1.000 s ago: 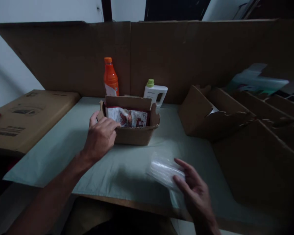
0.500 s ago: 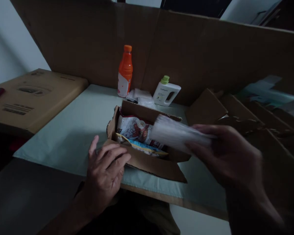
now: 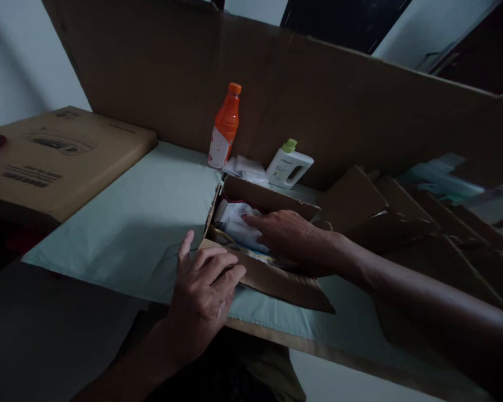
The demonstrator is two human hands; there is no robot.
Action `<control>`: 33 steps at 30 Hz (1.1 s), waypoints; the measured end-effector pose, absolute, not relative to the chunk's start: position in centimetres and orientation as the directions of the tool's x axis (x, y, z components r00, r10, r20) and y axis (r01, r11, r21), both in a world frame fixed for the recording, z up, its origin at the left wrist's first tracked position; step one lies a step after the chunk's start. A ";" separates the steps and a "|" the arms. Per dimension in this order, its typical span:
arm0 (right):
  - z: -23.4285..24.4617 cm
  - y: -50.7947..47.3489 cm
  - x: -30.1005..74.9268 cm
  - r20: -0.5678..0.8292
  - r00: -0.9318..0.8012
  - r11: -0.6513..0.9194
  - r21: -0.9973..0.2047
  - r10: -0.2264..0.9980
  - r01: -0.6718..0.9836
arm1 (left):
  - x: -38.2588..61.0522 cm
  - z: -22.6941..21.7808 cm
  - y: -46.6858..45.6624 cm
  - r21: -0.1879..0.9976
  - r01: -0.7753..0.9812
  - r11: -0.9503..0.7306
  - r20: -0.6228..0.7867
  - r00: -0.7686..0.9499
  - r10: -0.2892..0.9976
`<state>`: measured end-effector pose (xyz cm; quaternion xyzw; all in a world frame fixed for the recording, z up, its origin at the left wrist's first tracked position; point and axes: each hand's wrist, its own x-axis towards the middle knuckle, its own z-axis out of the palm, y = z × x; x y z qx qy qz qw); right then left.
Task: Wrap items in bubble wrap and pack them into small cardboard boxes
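A small open cardboard box (image 3: 272, 282) sits near the table's front edge. My left hand (image 3: 205, 290) rests on its near left corner, fingers curled over the rim. My right hand (image 3: 287, 234) reaches into the box, fingers stretched flat and pressing down on a whitish plastic packet (image 3: 238, 223) that lies over the snack packets inside. What lies under the palm is hidden.
An orange bottle (image 3: 225, 127) and a white jug with a green cap (image 3: 288, 166) stand at the back against a cardboard wall (image 3: 318, 95), with white wrapping (image 3: 246, 167) between them. Folded cardboard boxes (image 3: 402, 212) lie to the right. A large flat carton (image 3: 54, 156) is on the left.
My right hand carried the clear plastic packet from the table's front up over the box and has laid it inside. The box now sits closer to the table's front edge, with my left hand on it.
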<state>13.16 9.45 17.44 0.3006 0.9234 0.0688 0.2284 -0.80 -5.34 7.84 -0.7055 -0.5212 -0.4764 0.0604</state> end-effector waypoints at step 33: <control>15.0 4.7 29.5 0.490 -0.338 0.531 -0.333 0.803 0.779 | -4.0 3.1 -4.6 0.841 0.522 -0.144 0.415 -0.452 0.790</control>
